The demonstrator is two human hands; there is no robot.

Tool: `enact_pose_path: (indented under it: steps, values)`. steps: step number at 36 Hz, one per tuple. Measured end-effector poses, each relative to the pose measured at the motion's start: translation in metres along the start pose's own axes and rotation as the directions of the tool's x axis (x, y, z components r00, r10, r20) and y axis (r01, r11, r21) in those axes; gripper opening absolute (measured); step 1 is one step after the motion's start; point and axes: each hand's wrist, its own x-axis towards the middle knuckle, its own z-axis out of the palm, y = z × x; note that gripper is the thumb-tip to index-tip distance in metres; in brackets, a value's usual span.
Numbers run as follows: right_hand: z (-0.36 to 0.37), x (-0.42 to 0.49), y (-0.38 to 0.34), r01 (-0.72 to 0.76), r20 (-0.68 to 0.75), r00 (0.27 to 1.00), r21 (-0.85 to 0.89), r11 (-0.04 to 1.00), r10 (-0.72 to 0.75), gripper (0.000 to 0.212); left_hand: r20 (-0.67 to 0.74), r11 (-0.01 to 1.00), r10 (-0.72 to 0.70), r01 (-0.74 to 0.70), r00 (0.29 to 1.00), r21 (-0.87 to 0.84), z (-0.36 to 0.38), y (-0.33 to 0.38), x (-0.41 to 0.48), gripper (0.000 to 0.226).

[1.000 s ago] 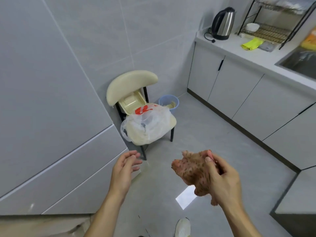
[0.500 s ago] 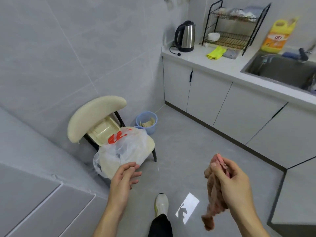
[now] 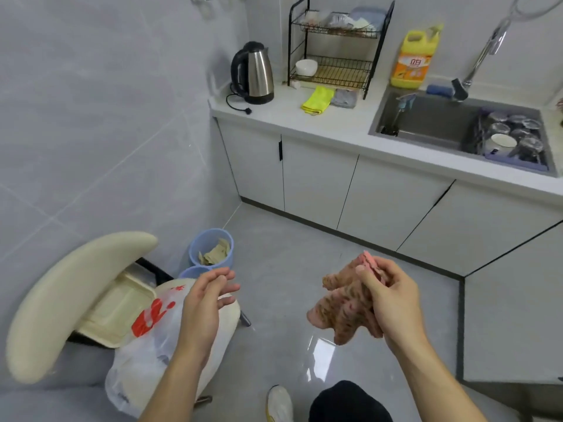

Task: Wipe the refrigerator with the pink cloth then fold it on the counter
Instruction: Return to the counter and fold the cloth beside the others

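Observation:
My right hand grips the bunched pink cloth, which hangs down in folds over the floor. My left hand hovers to its left with loose, slightly bent fingers and holds nothing. The white counter runs along the far wall, well ahead of both hands. The refrigerator is out of the frame.
A cream chair with a plastic bag on it stands at the lower left, a blue bin behind it. On the counter are a kettle, a yellow cloth, a dish rack and a detergent bottle. The sink is at the right.
The view has swung right, away from the refrigerator and toward the counter and sink. The cloth stays in my right hand and has been lifted a little; my left hand stays empty.

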Motion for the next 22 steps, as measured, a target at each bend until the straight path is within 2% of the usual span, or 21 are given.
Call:
enact_pose_path:
  steps: [9,22]
  values:
    - [0.014,0.104,-0.023,-0.057,-0.082,0.995,0.000,0.998,0.057,0.007,0.047,0.999,-0.016,0.014,0.999,0.039,0.065,0.029,0.100,0.023]
    - [0.025,0.290,-0.096,-0.028,0.015,0.999,-0.022,0.999,0.028,0.014,0.040,1.000,0.005,-0.005,0.999,-0.021,0.189,0.100,0.242,0.023]
